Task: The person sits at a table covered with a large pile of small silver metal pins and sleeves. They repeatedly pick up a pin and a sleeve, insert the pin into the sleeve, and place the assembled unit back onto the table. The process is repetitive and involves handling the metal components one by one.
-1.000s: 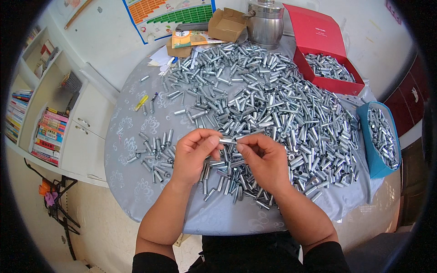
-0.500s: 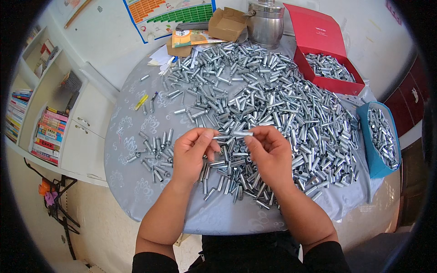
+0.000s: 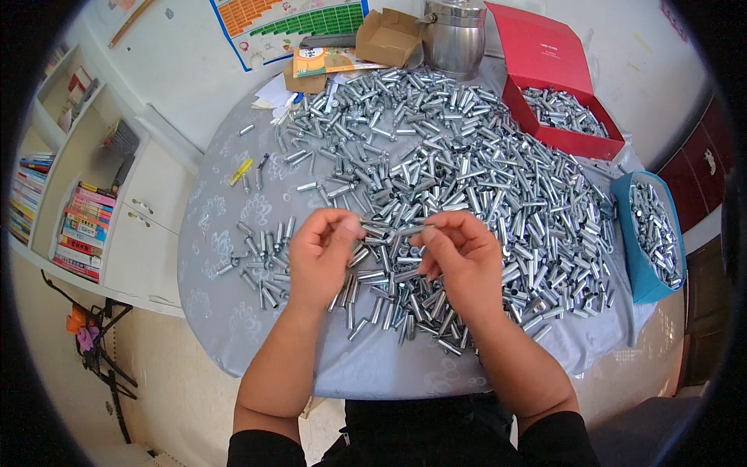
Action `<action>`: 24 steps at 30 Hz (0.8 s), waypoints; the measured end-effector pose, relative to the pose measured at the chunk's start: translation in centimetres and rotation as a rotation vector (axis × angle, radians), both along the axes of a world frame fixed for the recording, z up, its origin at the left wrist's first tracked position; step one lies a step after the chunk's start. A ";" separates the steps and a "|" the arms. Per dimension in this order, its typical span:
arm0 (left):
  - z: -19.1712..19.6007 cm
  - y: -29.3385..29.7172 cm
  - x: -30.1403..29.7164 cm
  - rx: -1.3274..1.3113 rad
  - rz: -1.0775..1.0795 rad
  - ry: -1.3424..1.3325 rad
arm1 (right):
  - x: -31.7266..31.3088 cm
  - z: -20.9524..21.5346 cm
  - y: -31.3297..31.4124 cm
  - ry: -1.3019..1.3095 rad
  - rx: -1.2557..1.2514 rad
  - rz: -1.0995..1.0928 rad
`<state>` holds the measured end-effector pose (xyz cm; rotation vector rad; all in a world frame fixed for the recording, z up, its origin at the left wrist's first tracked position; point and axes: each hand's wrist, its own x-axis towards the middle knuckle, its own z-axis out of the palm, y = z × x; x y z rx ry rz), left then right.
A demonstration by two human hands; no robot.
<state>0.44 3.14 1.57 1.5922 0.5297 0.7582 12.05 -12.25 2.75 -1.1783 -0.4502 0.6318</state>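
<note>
Hands in view: two, both above the worktop (image 3: 350, 370), fingertips facing each other and apart.

Right hand (image 3: 461, 257): the grip pinches one silver sleeve (image 3: 409, 230) between thumb and forefinger. The sleeve points toward the opposite hand, above the near part of the pile.

Left hand (image 3: 320, 253): thumb and forefinger are drawn together. Silver metal lies just beside the fingertips; whether this grip grasps a part cannot be told against the pile.

Pile (image 3: 482, 179): one, made up of silver cylindrical parts, too many and too overlapped to count. It spreads beneath the hands and across the worktop toward the far and right sides.

Left of the left hand: one loose cluster (image 3: 264, 249) of roughly a dozen or more parts; overlap prevents an exact count. Farther out: one yellow tool (image 3: 241, 171) and one lone part (image 3: 246, 130).

Containers of parts: two. One red box (image 3: 572, 142), lid raised, stands at the far right; one teal bin (image 3: 629, 237) stands at the right edge. Contents of each: not countable.

Far edge: one steel pot (image 3: 455, 39) and, beside it, one cardboard carton (image 3: 389, 39), top unclosed.
</note>
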 end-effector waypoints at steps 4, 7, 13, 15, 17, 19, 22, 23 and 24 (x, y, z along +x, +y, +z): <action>-0.4 1.6 -0.8 0.217 0.063 0.165 | 0.4 0.0 0.0 0.007 0.030 -0.121; 1.0 1.3 -1.0 0.465 -0.084 0.393 | 0.8 -0.7 0.0 -0.032 0.104 -0.278; 0.0 1.9 -1.1 0.630 0.097 0.328 | 0.5 -0.1 0.1 -0.125 0.154 -0.350; -0.1 2.3 -1.2 0.628 0.126 0.329 | 0.7 -1.1 0.3 -0.229 0.167 -0.313; -0.1 2.8 -1.5 0.694 0.052 0.357 | 0.5 -1.0 0.2 -0.180 0.139 -0.249; 0.2 2.4 -1.4 0.649 0.077 0.350 | 0.5 -1.1 0.2 -0.147 0.101 -0.216; 0.6 2.7 -1.8 0.653 0.113 0.417 | 0.7 -1.1 0.2 -0.104 0.039 -0.150; 0.7 3.0 -2.2 0.667 0.124 0.452 | 0.6 -1.2 0.2 -0.116 0.038 -0.161; 0.9 3.3 -2.5 0.727 0.095 0.521 | 0.6 -1.3 0.2 -0.128 0.038 -0.172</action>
